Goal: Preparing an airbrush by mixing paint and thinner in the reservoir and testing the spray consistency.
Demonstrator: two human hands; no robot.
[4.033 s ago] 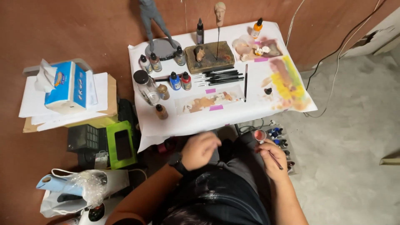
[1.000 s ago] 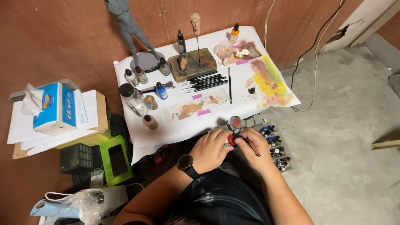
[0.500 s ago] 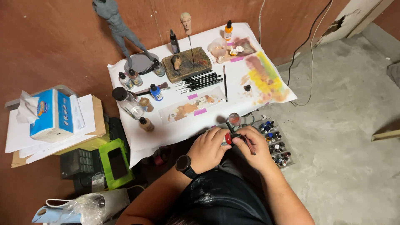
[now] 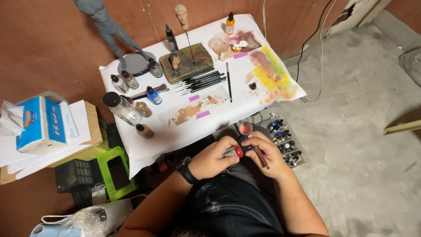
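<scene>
Since four seconds ago your hands have come together from apart, and a small red-capped bottle now sits between them. From the head camera, your left hand (image 4: 212, 159) clamps on the small bottle (image 4: 233, 152), fingers wrapped round its body so the red cap faces your right hand (image 4: 268, 157). That hand pinches the cap end and also holds a thin brush (image 4: 261, 158), tucked along the fingers so it stays ready without being set down. Both hands meet just below the near edge of the surface (image 4: 175, 131), over your lap.

On the white surface, a row of black brushes (image 4: 202, 81) lies near the middle, beside a brown block (image 4: 186, 61) bearing a small head on a wire. Paint bottles (image 4: 131, 94) cluster toward the left edge, upright so they do not spill. A grey figure (image 4: 105, 26) stands at the far left corner. On the floor by your right hand, a tray of small bottles (image 4: 285, 141) sits within reach. A tissue box (image 4: 41, 125) rests on papers off the left edge.
</scene>
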